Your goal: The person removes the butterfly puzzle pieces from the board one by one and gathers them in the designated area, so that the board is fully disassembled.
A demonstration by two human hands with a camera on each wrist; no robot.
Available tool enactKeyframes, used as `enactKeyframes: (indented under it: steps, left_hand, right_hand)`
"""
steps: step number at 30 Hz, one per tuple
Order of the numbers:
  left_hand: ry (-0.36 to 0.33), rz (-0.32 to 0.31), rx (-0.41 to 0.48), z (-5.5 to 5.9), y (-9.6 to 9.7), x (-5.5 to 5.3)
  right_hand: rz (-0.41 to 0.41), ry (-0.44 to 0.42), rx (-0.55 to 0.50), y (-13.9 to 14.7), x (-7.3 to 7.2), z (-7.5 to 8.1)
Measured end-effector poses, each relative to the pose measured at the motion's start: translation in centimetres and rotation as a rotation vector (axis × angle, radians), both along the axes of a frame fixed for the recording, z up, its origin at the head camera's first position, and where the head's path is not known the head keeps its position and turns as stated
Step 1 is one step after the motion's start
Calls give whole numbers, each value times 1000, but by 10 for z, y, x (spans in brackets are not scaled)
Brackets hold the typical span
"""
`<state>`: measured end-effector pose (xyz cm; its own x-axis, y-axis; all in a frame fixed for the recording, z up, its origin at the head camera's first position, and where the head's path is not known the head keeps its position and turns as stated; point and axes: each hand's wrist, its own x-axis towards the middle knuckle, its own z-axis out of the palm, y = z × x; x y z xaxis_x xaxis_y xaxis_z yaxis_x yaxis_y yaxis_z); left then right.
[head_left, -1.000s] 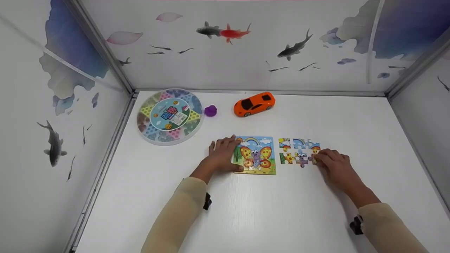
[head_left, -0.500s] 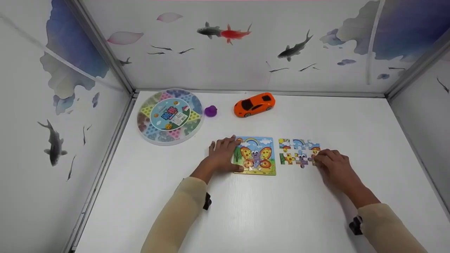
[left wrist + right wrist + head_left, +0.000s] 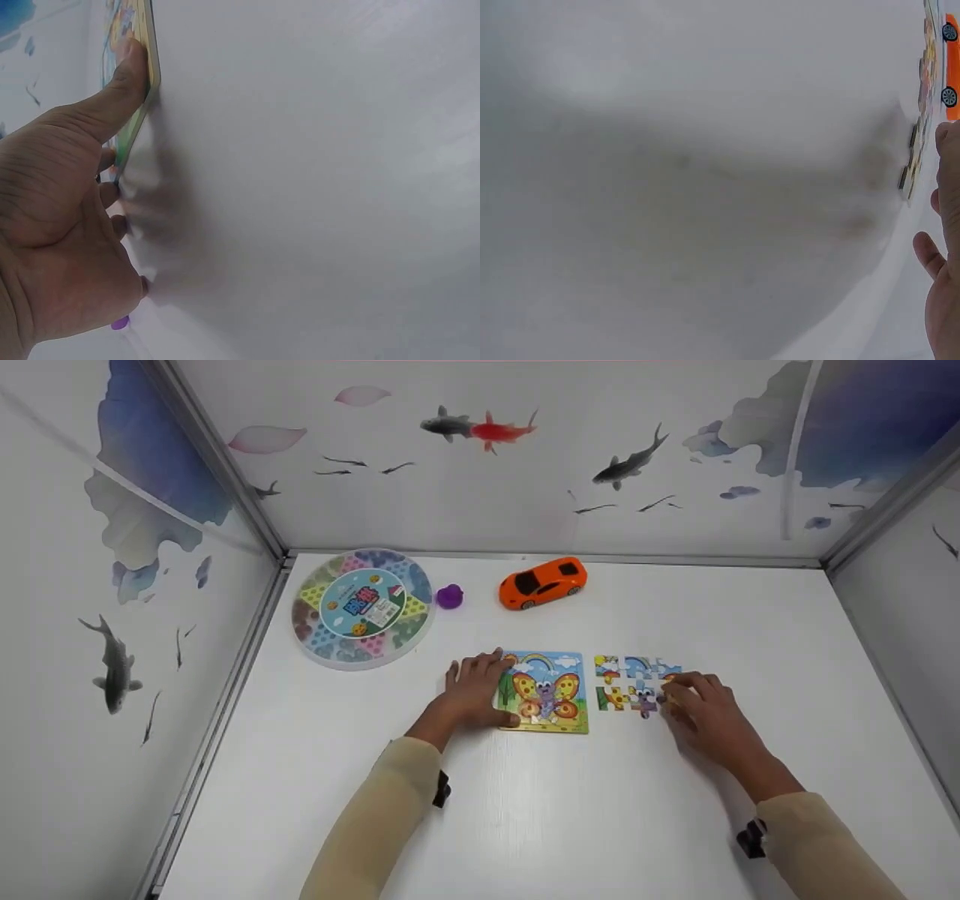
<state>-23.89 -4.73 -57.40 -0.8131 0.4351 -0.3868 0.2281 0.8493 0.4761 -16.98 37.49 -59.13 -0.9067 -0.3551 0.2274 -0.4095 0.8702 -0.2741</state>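
My left hand (image 3: 471, 690) rests at the left edge of a square butterfly puzzle (image 3: 547, 690), its thumb on the lower left corner and index finger near the upper left. The left wrist view shows that thumb (image 3: 129, 71) lying on the board, with the other fingers spread past its edge. To the right, two rows of loose puzzle pieces (image 3: 639, 666) lie on the table. My right hand (image 3: 712, 720) pinches the lower right puzzle piece (image 3: 670, 701), mostly hidden under its fingers. In the right wrist view, that hand (image 3: 946, 225) shows only at the edge.
Behind the puzzle stand an orange toy car (image 3: 543, 583) and a small purple toy (image 3: 450, 597). A round game board (image 3: 363, 609) lies at the back left. White walls printed with fish enclose the white table (image 3: 570, 810) at the back and sides.
My right hand has shifted slightly left and up, covering more of the lower right piece and part of the piece above. The left hand and the board have not moved.
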Motion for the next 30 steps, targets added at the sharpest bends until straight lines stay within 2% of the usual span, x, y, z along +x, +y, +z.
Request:
enactKeyframes:
  steps: [3,10,16,24,30]
  left_hand:
    - [-7,4,3,-2,0,-1]
    - [1,-19,3,11,-2,5]
    - [16,-33,-20,10,-2,5]
    - [29,-37,-33,9,0,4]
    - [62,-43,-63,6,1,5]
  right_hand:
    - [23,6,-12,-17,-5,1]
    - [66,-22,-33,-67,-17,9]
    - [131,-99,6,-113,-23,15]
    - [282,-81,37,-163,-28,13]
    - [351,-187,65,-193,-31,12]
